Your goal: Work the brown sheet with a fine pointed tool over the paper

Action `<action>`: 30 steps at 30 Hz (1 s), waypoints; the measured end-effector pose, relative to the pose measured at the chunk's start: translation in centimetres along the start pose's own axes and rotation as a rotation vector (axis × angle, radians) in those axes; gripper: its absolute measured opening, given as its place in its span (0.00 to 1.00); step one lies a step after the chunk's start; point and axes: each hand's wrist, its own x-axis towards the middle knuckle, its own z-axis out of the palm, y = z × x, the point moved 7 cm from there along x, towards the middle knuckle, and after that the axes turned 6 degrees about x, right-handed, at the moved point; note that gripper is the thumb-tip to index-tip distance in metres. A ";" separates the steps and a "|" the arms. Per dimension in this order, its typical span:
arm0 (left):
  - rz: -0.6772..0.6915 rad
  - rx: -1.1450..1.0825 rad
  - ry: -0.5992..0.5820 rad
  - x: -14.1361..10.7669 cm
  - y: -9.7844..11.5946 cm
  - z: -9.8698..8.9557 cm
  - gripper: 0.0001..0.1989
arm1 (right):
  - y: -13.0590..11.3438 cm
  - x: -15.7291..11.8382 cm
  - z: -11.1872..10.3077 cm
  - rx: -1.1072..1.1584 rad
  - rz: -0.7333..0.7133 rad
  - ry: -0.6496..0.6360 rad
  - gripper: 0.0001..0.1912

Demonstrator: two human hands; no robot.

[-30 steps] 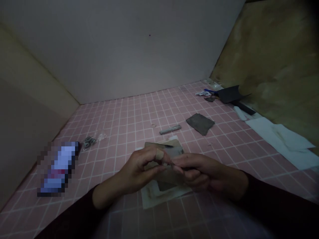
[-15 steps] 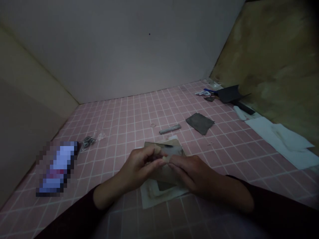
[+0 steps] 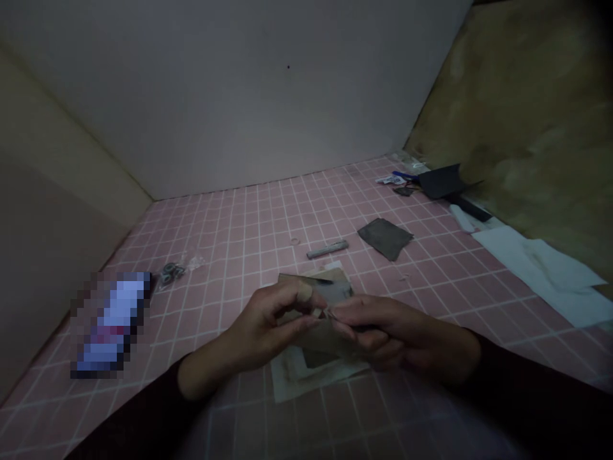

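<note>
Close together over the stacked sheets, my hands meet at the fingertips. My left hand (image 3: 272, 319) pinches a small pale piece (image 3: 318, 313) between thumb and forefinger; its exact kind is too small to tell. A tan bandage is wrapped round a finger of that hand. My right hand (image 3: 383, 326) is closed, its thumb and forefinger pinching at the right side of the piece; what lies inside its grip is hidden. Below them are a stained white paper (image 3: 287, 383) and brownish sheets (image 3: 335, 276), partly covered by the hands.
A grey rolled tube (image 3: 327, 249) and dark grey sheets (image 3: 385, 238) lie beyond my hands. At left are a phone (image 3: 115, 319) and a bag of metal rings (image 3: 171, 273). White papers (image 3: 541, 268) and a black curled sheet (image 3: 440, 181) lie along the right wall.
My right hand has turned and shifted slightly right, its curled lower fingers now showing. The left fingertips still pinch the pale piece.
</note>
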 end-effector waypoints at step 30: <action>0.015 0.029 -0.011 -0.1 0.0 0.0 0.05 | 0.0 0.0 -0.1 -0.100 -0.041 0.021 0.15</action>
